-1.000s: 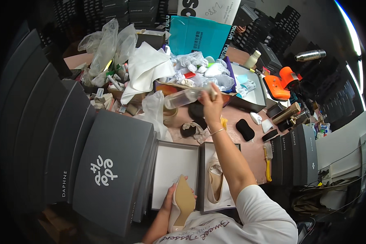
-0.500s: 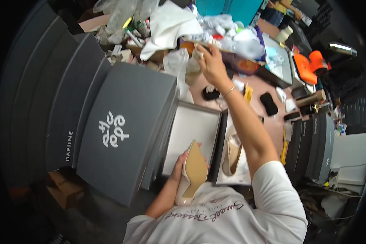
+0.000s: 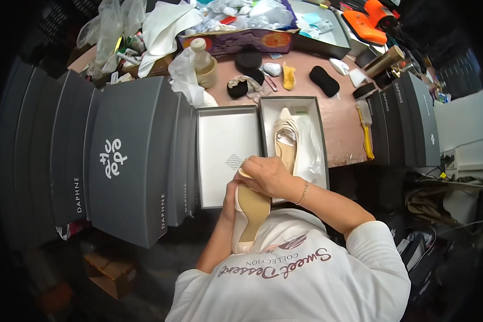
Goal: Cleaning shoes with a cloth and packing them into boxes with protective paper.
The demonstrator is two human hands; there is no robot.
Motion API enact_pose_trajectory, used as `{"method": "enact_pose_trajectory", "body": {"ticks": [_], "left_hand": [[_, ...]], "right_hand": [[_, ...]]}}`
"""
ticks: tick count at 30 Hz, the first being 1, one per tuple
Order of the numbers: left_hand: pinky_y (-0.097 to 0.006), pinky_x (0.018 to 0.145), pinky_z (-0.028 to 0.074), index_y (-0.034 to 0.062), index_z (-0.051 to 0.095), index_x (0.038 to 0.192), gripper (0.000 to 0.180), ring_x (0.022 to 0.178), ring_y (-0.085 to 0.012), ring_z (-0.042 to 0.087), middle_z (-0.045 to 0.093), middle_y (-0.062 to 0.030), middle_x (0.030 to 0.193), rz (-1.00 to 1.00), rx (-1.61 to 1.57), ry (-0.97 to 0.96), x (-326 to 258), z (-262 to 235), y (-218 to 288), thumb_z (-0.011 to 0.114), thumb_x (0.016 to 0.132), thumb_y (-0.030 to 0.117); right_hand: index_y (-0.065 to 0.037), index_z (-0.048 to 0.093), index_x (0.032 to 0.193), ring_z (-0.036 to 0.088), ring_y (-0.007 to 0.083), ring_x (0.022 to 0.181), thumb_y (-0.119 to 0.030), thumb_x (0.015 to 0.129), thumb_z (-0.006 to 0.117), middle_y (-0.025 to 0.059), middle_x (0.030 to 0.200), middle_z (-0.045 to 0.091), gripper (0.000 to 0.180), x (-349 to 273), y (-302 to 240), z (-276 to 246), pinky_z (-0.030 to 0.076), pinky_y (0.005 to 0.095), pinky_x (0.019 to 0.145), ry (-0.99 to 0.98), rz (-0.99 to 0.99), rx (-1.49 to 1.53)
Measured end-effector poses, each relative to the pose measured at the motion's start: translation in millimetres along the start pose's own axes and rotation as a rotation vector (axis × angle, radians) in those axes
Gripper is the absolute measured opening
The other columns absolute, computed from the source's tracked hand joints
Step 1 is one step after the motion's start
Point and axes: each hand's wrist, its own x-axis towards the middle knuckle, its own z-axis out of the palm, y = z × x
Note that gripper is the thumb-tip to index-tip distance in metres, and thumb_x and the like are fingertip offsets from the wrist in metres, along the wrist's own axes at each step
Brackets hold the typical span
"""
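A row of big grey shoe boxes [image 3: 129,155] stands on the left side of the pink table [image 3: 343,129], leaning one on the next. More grey boxes [image 3: 408,118] stand on the right. In the middle lies an open shoe box [image 3: 321,139], and its lid [image 3: 225,155] lies flat just beside it, white inside. A cream shoe [image 3: 285,142] sits in the open box on white paper.

The person holds another cream shoe [image 3: 249,214] close to their body, in front of the box and the lid. It is turned over, so the tan sole faces up. The pale pointed toe points down at the white shirt. The heel end is up by the hands.

The left hand [image 3: 229,194] is under the shoe and grips its side; most of the hand is hidden. The right hand [image 3: 265,176] is closed over the heel end, with the fingers curled around it.

At the back of the table are a small bottle [image 3: 200,53], black pads [image 3: 324,80] and a yellow brush [image 3: 366,131].
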Motion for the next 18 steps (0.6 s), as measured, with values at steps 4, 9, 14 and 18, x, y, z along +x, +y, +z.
{"method": "enact_pose_trajectory", "body": {"ticks": [4, 9, 14, 18], "left_hand": [[-0.033, 0.089, 0.048, 0.0094, 0.027, 0.148, 0.066, 0.097, -0.0217, 0.061, 0.059, -0.0143, 0.108, 0.113, 0.054, 0.026, -14, 23, 2, 0.035, 0.095, 0.049], [-0.037, 0.079, 0.052, 0.0061, 0.034, 0.143, 0.070, 0.090, -0.0251, 0.063, 0.061, -0.0143, 0.100, 0.036, 0.120, -0.022, -17, 15, -10, 0.032, 0.094, 0.056], [-0.040, 0.088, 0.049, 0.0021, 0.031, 0.144, 0.069, 0.104, -0.0264, 0.061, 0.061, -0.0191, 0.114, 0.080, -0.142, -0.117, -19, 6, -10, 0.027, 0.098, 0.053], [-0.040, 0.088, 0.049, 0.0006, 0.027, 0.145, 0.075, 0.103, -0.0257, 0.061, 0.061, -0.0162, 0.113, 0.105, 0.068, 0.159, -25, 14, -23, 0.029, 0.096, 0.057]], "right_hand": [[-0.010, 0.050, 0.087, 0.062, 0.0261, 0.059, -0.022, 0.074, 0.065, 0.0055, 0.068, 0.055, 0.022, -55, -45, 6, 0.048, 0.0373, 0.045, -0.187, -0.231, -0.036], [-0.006, 0.050, 0.087, 0.063, 0.0272, 0.057, -0.022, 0.080, 0.062, 0.0073, 0.066, 0.056, 0.021, -25, -16, -1, 0.047, 0.0391, 0.046, -0.026, 0.041, -0.078], [-0.007, 0.057, 0.084, 0.063, 0.0275, 0.057, -0.020, 0.082, 0.058, 0.0072, 0.069, 0.059, 0.013, -17, -43, -8, 0.049, 0.0403, 0.048, -0.098, -0.088, -0.047], [-0.008, 0.054, 0.085, 0.065, 0.0256, 0.064, -0.018, 0.081, 0.058, 0.0094, 0.082, 0.060, 0.011, -12, -42, -8, 0.051, 0.0382, 0.056, -0.272, -0.026, -0.119]]}}
